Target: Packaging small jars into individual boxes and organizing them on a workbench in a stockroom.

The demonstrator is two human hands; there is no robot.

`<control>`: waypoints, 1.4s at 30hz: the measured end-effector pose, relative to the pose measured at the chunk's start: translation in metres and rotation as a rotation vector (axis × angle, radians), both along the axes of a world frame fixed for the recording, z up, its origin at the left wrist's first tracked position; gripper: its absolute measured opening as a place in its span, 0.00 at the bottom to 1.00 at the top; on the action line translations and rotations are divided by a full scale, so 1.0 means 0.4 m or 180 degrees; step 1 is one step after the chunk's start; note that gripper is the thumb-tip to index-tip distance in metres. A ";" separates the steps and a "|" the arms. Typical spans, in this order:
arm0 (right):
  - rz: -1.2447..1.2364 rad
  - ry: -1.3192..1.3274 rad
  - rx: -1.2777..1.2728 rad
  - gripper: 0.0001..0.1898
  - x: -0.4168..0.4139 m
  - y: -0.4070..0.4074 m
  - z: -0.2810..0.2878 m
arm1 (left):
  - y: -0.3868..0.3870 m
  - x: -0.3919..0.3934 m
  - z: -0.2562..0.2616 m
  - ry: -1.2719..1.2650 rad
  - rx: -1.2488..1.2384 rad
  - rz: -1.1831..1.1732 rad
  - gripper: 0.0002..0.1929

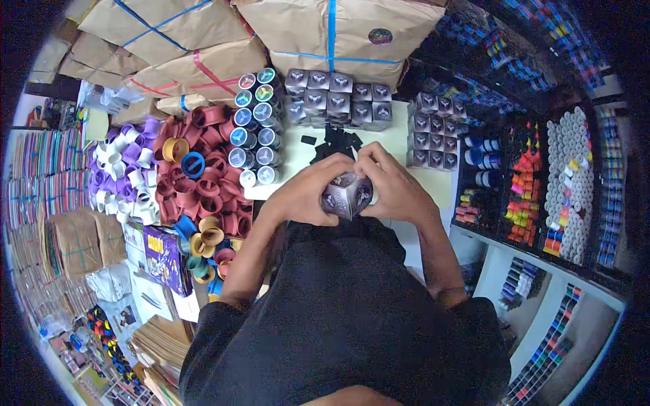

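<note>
Close to my chest, both hands grip one small dark grey printed cardboard box (347,197) with a winged emblem. My left hand (310,190) wraps its left side, and my right hand (393,185) holds the right side, with fingers over the top edge. Just beyond the hands, a loose pile of small black rectangular pieces (335,142) lies on the pale tabletop (297,162). Behind that pile stand stacked boxes of the same print (327,99). Another stack of these boxes (434,132) is to the right.
Capped cylinders with shiny round labels (259,127) stand in columns at left. Left of them are heaps of dark red plastic spools (198,177) and white and purple spools (124,167). Paper-wrapped parcels (335,30) border the back. Shelves of thread rolls (569,182) line the right.
</note>
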State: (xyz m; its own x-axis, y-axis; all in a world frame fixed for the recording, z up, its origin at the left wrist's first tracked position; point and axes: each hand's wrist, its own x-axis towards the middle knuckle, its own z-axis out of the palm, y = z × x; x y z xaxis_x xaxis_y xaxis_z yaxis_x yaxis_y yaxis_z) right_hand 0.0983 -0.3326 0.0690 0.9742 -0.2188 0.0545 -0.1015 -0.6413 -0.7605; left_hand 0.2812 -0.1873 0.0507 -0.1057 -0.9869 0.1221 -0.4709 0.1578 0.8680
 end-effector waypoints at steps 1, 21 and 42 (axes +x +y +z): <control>0.0002 0.0002 0.0013 0.32 -0.008 -0.007 0.000 | -0.003 -0.011 -0.003 -0.0035 0.0012 0.0004 0.44; 0.0101 -0.0526 0.0384 0.33 -0.070 -0.034 -0.041 | -0.027 -0.043 -0.025 0.0328 0.0079 0.0107 0.44; 0.0368 -0.0099 0.1371 0.09 0.133 0.002 -0.013 | 0.070 0.099 -0.007 0.0183 0.0256 -0.0296 0.42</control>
State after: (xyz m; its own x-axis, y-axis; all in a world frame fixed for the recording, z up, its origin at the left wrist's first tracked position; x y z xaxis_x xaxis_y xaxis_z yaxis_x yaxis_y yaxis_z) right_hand 0.1517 -0.3319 0.0639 0.9930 -0.1176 0.0118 -0.0207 -0.2713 -0.9623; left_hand 0.3208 -0.1593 0.0480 -0.1923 -0.9800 0.0513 -0.4065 0.1271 0.9047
